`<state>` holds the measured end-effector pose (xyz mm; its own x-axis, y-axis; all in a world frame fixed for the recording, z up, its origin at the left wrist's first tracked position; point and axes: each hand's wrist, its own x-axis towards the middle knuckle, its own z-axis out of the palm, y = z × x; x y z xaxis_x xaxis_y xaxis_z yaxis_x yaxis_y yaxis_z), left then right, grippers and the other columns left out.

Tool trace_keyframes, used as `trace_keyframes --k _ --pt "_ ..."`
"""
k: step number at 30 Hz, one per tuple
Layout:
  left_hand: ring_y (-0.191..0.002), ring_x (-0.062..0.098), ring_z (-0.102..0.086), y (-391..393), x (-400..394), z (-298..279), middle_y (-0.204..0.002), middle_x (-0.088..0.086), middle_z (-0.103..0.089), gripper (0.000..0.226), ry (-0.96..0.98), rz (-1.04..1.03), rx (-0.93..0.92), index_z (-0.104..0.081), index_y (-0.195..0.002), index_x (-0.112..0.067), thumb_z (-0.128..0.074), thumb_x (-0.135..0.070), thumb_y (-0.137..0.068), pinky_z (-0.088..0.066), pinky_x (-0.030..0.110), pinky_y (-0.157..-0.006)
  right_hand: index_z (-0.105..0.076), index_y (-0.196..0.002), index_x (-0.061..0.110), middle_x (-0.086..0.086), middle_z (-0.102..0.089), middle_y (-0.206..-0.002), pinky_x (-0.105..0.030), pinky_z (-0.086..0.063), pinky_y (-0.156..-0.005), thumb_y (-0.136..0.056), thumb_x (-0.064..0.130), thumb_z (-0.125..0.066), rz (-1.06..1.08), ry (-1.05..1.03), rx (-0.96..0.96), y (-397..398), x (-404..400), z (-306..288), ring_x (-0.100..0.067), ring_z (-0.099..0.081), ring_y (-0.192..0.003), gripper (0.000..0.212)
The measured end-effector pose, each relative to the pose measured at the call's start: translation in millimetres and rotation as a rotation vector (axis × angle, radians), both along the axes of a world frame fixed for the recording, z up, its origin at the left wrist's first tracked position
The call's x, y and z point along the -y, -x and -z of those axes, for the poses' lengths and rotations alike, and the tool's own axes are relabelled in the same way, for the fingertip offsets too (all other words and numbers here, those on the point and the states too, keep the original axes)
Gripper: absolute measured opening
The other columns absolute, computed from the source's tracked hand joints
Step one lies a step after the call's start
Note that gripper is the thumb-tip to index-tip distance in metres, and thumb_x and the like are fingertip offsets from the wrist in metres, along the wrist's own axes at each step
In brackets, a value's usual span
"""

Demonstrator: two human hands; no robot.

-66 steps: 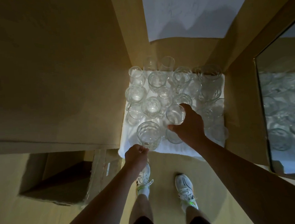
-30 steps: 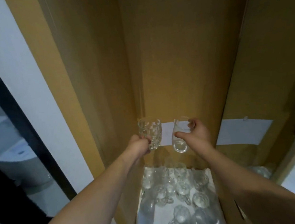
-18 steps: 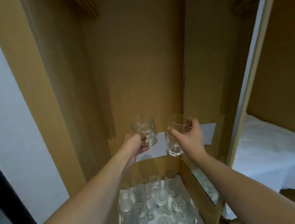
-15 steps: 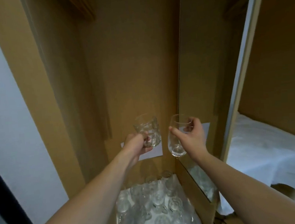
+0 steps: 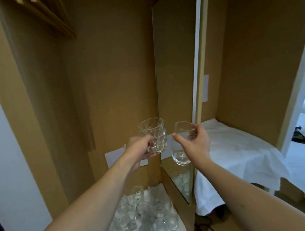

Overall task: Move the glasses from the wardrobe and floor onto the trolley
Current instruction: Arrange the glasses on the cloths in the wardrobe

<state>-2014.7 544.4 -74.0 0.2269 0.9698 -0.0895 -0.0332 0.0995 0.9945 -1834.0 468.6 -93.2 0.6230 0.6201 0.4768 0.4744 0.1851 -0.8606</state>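
Tan wardrobe (image 5: 111,67) interior; spare glasses (image 5: 143,218) crowd white sheet at its floor. Left hand (image 5: 140,149) curled round dimpled mug (image 5: 154,135), aloft. Right hand (image 5: 194,142) pinches smooth tumbler (image 5: 181,144) near its rim, aloft. Cloth-draped surface (image 5: 238,150) right, likely trolley. Glass: rigid, slick, breakable; grip mid-body, keep apart.

Two bare forearms, no sleeves in view, seemingly no rings
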Motion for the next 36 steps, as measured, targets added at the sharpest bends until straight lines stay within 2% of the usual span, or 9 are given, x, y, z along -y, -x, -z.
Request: trace_keyframes --k 3,8,14,17,20,26,32,36 --pt "-0.056 0.018 -0.067 -21 32 -1 -0.084 0.013 -0.068 0.016 0.000 0.001 0.003 -0.069 -0.085 0.004 -0.066 -0.010 -0.092 -0.062 0.036 -0.065 -0.054 -0.128 0.022 0.007 -0.057 -0.105 -0.034 -0.052 -0.085 -0.066 0.055 -0.088 0.001 0.011 -0.010 -25 30 1 -0.013 -0.057 -0.097 0.078" --pt "-0.068 0.022 -0.066 -64 89 -6 -0.088 0.014 -0.065 0.017 -0.003 0.017 0.009 -0.068 -0.092 0.006 -0.065 -0.010 -0.094 -0.064 0.042 -0.071 -0.051 -0.117 0.032 0.009 -0.055 -0.101 -0.028 -0.049 -0.076 -0.066 0.057 -0.086 0.013 0.009 -0.026 -70 84 4 -0.010 -0.056 -0.093 0.067" --pt "-0.072 0.025 -0.068 -124 146 -14 -0.084 0.013 -0.066 0.017 0.003 0.053 0.008 -0.068 -0.092 0.006 -0.065 -0.011 -0.095 -0.063 0.045 -0.080 -0.052 -0.115 0.037 0.011 -0.055 -0.100 -0.020 -0.041 -0.067 -0.058 0.070 -0.078 0.062 0.032 -0.042 -128 145 5 -0.006 -0.057 -0.089 0.071" --pt "-0.073 0.024 -0.065 -154 164 -12 -0.085 0.012 -0.063 0.016 0.011 0.067 0.016 -0.068 -0.088 0.005 -0.064 -0.010 -0.094 -0.064 0.040 -0.073 -0.053 -0.116 0.035 0.011 -0.055 -0.100 -0.021 -0.041 -0.067 -0.058 0.071 -0.077 0.106 0.045 -0.038 -155 170 7 -0.006 -0.057 -0.089 0.073" --pt "-0.073 0.024 -0.066 -184 177 -10 -0.083 0.011 -0.064 0.014 0.033 0.062 0.018 -0.067 -0.082 0.001 -0.065 -0.009 -0.092 -0.064 0.043 -0.072 -0.054 -0.121 0.030 0.008 -0.056 -0.103 -0.026 -0.046 -0.071 -0.063 0.066 -0.081 0.135 0.063 -0.033 -179 187 9 -0.008 -0.056 -0.090 0.073" --pt "-0.077 0.026 -0.067 -235 175 -6 -0.085 0.010 -0.067 0.013 0.057 0.086 -0.036 -0.069 -0.081 -0.003 -0.067 -0.013 -0.089 -0.065 0.041 -0.067 -0.054 -0.126 0.029 0.008 -0.057 -0.107 -0.036 -0.054 -0.084 -0.067 0.061 -0.084 0.211 0.077 -0.060 -213 191 13 -0.008 -0.057 -0.093 0.074" --pt "-0.074 0.027 -0.068 -287 142 1 -0.090 0.011 -0.070 0.012 0.056 0.100 -0.035 -0.070 -0.087 -0.003 -0.065 -0.014 -0.086 -0.063 0.036 -0.062 -0.053 -0.124 0.031 0.013 -0.057 -0.106 -0.036 -0.056 -0.082 -0.066 0.064 -0.083 0.222 0.090 -0.040 -251 165 20 -0.011 -0.059 -0.095 0.073" --pt "-0.070 0.024 -0.064 -318 104 11 -0.088 0.011 -0.068 0.012 0.063 0.101 -0.029 -0.069 -0.084 -0.004 -0.065 -0.014 -0.088 -0.064 0.037 -0.063 -0.052 -0.126 0.031 0.016 -0.056 -0.104 -0.035 -0.056 -0.082 -0.062 0.071 -0.079 0.229 0.107 -0.052 -280 136 25 -0.008 -0.059 -0.095 0.081"
